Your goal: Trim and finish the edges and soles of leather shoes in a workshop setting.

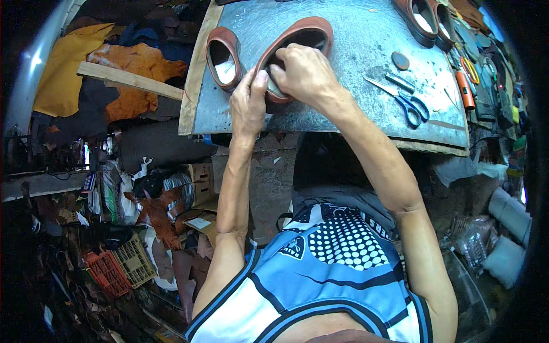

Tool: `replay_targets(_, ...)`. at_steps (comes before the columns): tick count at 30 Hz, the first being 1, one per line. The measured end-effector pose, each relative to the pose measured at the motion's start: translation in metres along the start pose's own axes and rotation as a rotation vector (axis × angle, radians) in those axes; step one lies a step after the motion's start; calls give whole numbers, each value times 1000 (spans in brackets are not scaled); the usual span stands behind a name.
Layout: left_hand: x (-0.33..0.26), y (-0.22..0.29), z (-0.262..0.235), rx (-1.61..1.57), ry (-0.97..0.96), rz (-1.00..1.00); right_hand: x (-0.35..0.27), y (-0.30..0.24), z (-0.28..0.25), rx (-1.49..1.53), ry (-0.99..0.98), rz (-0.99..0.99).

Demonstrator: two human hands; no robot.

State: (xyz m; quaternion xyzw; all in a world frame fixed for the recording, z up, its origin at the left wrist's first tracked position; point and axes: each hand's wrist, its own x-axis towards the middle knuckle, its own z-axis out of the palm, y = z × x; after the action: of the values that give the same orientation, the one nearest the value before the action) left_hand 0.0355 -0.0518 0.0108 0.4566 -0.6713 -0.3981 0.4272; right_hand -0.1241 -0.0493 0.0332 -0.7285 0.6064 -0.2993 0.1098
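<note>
A brown leather shoe [311, 24] rests on the metal-topped table, its heel end toward me. My left hand [247, 106] is closed on the rim of its heel, thumb up along the edge. Over the shoe's opening, my right hand [306, 74] has its fingers curled and reaching inside; what they pinch, if anything, is hidden. A strip of pale lining shows beneath the right fingers. Just left stands a second brown shoe [213, 40] with a light insole [225, 71] inside, touched by neither hand.
Blue-handled scissors [407, 106], a small dark bar [400, 82] and a round dark disc [400, 60] lie on the table [349, 123] at right. Another pair of brown shoes [416, 23] stands at the far right. Leather pieces [131, 71] and a wooden bar [131, 81] are at left.
</note>
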Motion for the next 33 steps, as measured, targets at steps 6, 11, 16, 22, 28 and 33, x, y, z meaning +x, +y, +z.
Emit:
replay_targets(6, -24, 8, 24, 209, 14, 262, -38, 12, 10, 355, 385, 79)
replay_targets(11, -45, 9, 42, 350, -31, 394, -65, 27, 21, 566, 550, 110)
replay_targets(16, -48, 17, 45, 360, -98, 395, -73, 30, 21, 781, 465, 269)
replay_targets(22, -42, 15, 49, 401, -38, 505, -76, 38, 25, 745, 509, 225)
replay_targets(28, -45, 26, 53, 433, -110, 422, -87, 44, 24, 634, 542, 232)
replay_targets(33, -47, 20, 55, 444, -145, 402, -85, 41, 19, 916, 453, 368)
